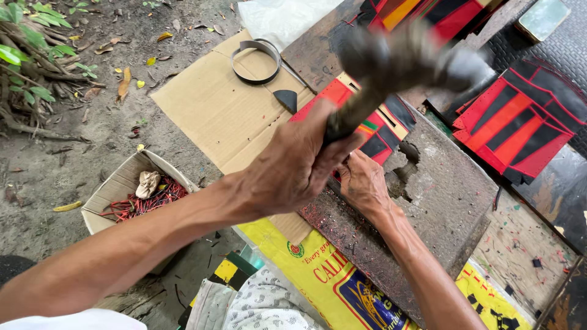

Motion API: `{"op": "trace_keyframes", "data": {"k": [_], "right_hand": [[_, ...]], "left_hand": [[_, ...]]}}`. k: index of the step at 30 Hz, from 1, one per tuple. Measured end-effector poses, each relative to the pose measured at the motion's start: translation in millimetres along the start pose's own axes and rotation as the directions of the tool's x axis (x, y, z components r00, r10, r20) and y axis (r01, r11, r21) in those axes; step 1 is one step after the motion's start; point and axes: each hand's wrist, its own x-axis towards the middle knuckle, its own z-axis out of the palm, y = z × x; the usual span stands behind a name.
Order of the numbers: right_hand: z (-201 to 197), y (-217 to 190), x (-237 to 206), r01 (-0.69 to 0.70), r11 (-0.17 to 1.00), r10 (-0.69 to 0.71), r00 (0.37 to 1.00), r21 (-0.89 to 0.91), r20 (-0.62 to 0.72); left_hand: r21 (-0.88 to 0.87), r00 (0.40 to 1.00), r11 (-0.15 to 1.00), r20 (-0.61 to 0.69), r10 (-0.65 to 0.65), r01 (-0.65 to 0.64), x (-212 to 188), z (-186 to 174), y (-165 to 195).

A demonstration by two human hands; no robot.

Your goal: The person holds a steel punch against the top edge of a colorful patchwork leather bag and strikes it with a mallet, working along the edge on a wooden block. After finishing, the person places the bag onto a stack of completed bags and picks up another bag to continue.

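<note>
My left hand [293, 168] is shut on the wooden handle of a hammer [397, 61], raised and blurred by motion above the work. My right hand [365, 183] rests low on a worn grey block [440, 183], its fingers pinched at the edge of a red, black and yellow flat piece [373, 131]. What the fingers pinch is hidden behind the left hand. The hammer head hangs above that piece.
More red-and-black pieces [520, 122] lie stacked at the right and at the top. A sheet of cardboard [214, 110] carries a black band ring [255, 61]. A cardboard box of red scraps [134, 195] stands on the dirt at left. A yellow printed sack [318, 275] lies below.
</note>
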Motion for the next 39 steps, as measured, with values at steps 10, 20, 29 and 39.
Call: {"op": "trace_keyframes", "data": {"k": [10,20,29,39], "right_hand": [[4,0,-7,-0.02,1.0,0.02,0.996,0.002,-0.083],[-7,12,-14,-0.329,0.869,0.345,0.938,0.37,0.026],[-14,2,-14,-0.341,0.881,0.327,0.94,0.327,0.097],[-9,6,-18,-0.271,0.921,0.27,0.962,0.279,0.041]], "left_hand": [[0.344,0.804,0.816,0.22,-0.552,0.465,-33,9,-66],[0.437,0.857,0.852,0.279,-0.433,0.288,-46,31,-111],[0.416,0.842,0.857,0.303,-0.446,0.304,-42,22,-98],[0.422,0.832,0.85,0.309,-0.461,0.314,-41,20,-95]]}}
